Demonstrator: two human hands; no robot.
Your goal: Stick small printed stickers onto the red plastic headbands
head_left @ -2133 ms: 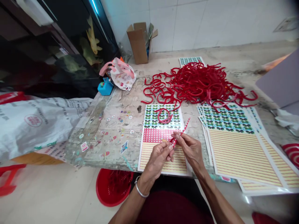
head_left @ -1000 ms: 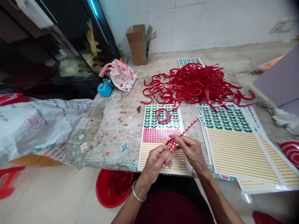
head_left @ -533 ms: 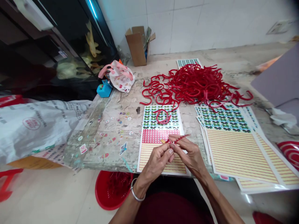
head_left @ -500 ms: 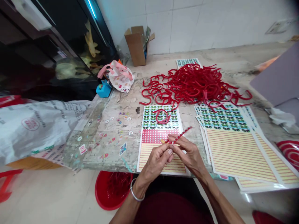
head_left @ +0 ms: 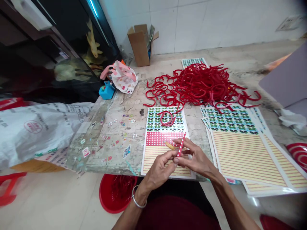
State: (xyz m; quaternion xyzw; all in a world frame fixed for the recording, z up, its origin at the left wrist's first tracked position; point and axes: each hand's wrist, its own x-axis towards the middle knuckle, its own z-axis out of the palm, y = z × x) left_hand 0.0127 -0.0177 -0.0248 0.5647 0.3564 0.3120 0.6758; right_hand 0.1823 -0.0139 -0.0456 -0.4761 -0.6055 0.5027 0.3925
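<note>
Left hand (head_left: 162, 170) and right hand (head_left: 198, 158) are held together, fingertips closed on a white-patterned red strip (head_left: 181, 144) above a printed sheet (head_left: 150, 159), where it could be kinked if twisted by an uneven pinch.

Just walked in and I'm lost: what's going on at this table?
Someone's left hand and right hand pinch a red strip with white marks between them, above a printed sheet. A curled red strip lies on that sheet's upper part. Farther back is a tangled pile of red strips; more printed sheets lie to the right.
</note>
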